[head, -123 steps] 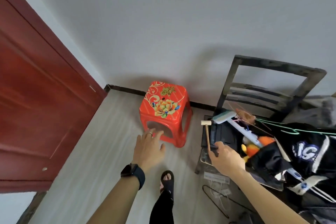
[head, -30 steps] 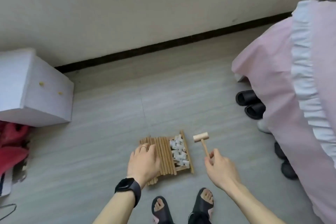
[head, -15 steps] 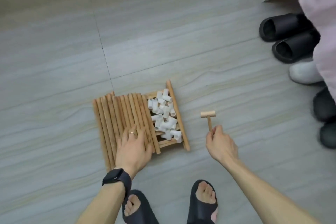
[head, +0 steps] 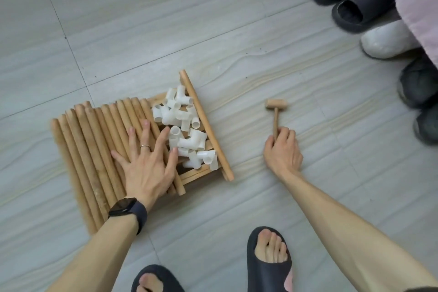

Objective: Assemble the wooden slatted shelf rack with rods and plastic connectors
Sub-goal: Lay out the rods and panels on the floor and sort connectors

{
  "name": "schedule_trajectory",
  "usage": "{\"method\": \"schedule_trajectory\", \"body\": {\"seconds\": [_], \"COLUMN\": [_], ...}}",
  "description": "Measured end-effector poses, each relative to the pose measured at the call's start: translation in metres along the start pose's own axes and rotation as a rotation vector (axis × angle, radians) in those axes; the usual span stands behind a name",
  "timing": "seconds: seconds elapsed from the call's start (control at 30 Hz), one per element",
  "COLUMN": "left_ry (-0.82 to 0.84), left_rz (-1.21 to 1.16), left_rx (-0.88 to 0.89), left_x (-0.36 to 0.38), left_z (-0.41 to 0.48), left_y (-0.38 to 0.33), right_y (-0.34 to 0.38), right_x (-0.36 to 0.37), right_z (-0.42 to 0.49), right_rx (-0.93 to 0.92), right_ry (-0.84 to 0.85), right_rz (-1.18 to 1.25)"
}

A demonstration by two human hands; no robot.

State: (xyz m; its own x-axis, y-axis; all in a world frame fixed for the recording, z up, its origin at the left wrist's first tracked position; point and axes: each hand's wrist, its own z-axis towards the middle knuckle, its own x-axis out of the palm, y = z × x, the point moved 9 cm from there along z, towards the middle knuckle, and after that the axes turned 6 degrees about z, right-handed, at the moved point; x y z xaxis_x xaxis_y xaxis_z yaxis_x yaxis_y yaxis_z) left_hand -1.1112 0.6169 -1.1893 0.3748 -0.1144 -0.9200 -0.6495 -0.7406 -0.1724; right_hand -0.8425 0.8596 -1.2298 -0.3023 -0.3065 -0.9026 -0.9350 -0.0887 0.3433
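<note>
My left hand (head: 147, 161) lies flat, fingers spread, on the rods (head: 90, 149) on the floor (head: 213, 31); my right hand (head: 283, 152) grips the mallet (head: 276, 111) by its handle. The rods look light, stiff and apt to roll, so grasp them mid-length; the connectors (head: 187, 130) heaped beside them look small and slick

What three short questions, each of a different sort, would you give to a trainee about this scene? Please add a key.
1. True or false: the right hand holds the wooden mallet by its handle.
2. Choose one. The white plastic connectors lie:
A) in a heap on the slatted panel
B) inside a slipper
C) scattered over the bare floor tiles
3. Fill in: the left hand lies flat, fingers spread, on the row of wooden ____.

Key: 1 true; 2 A; 3 rods.
</note>
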Motion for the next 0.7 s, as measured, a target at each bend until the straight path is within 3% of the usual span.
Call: {"method": "schedule_trajectory", "body": {"seconds": [0.23,0.4,0.57,0.7], "left_ry": [0.026,0.016,0.045,0.128], "left_rz": [0.04,0.07,0.017,0.033], "left_rx": [0.079,0.059,-0.106,-0.164], "left_x": [-0.005,-0.029,-0.043,-0.046], "left_z": [-0.008,-0.02,-0.049,-0.077], "left_y": [0.003,0.025,0.076,0.109], "right_y": [0.016,0.114,0.211,0.241], "right_x": [-0.003,-0.026,-0.04,-0.017], "right_z": [-0.015,-0.027,-0.083,-0.149], "right_rx": [0.015,-0.339,-0.706,-0.873], "right_ry": [-0.025,0.006,0.068,0.237], "right_rz": [-0.188,-0.079,0.016,-0.043]}}
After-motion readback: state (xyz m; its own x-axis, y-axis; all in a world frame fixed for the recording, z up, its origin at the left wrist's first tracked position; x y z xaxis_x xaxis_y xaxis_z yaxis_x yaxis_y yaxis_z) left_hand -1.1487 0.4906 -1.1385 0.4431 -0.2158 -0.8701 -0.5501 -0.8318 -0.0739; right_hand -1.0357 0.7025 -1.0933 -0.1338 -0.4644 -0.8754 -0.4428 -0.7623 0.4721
